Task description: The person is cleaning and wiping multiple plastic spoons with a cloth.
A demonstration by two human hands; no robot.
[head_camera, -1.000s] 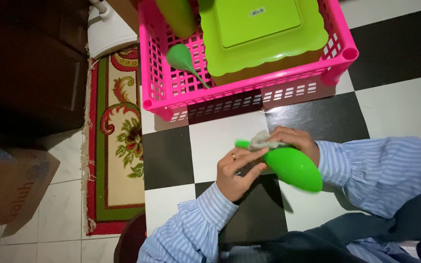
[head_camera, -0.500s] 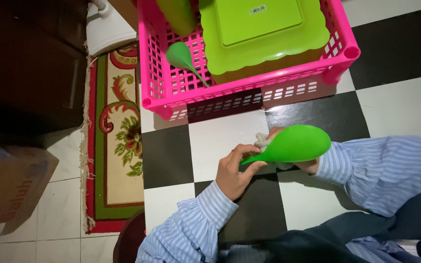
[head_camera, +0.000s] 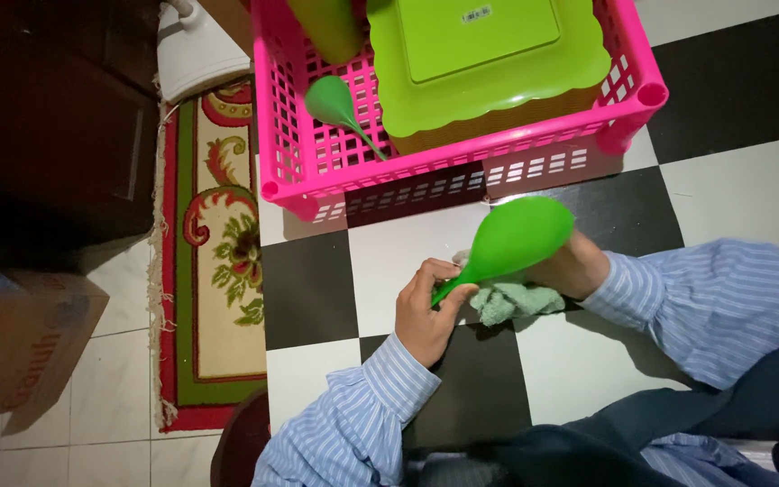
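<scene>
We hold a green paddle (head_camera: pixel 508 242) above the checkered floor (head_camera: pixel 723 194), just in front of the pink basket (head_camera: pixel 462 171), its broad rounded blade tilted up to the right and its thin handle running down to the left. Our left hand (head_camera: pixel 427 308) pinches the end of that handle between thumb and fingers. Our right hand (head_camera: pixel 574 266) sits behind the blade, mostly hidden by it, and grips a pale green cloth (head_camera: pixel 511 302) that bunches out under the paddle, pressed against its underside; how the fingers curl we cannot tell. Both arms wear blue striped sleeves (head_camera: pixel 714 298), and the paddle hangs over a white tile beside a black one. The basket stands on the floor past the hands, and inside it lie a green square tray (head_camera: pixel 489 68) turned upside down and, near the left wall, a second green spoon (head_camera: pixel 340 108) with its handle pointing down to the right. To the left of the basket a patterned rug (head_camera: pixel 218 243) runs along the tiles, and a cardboard box (head_camera: pixel 20 347) sits at the left edge.
</scene>
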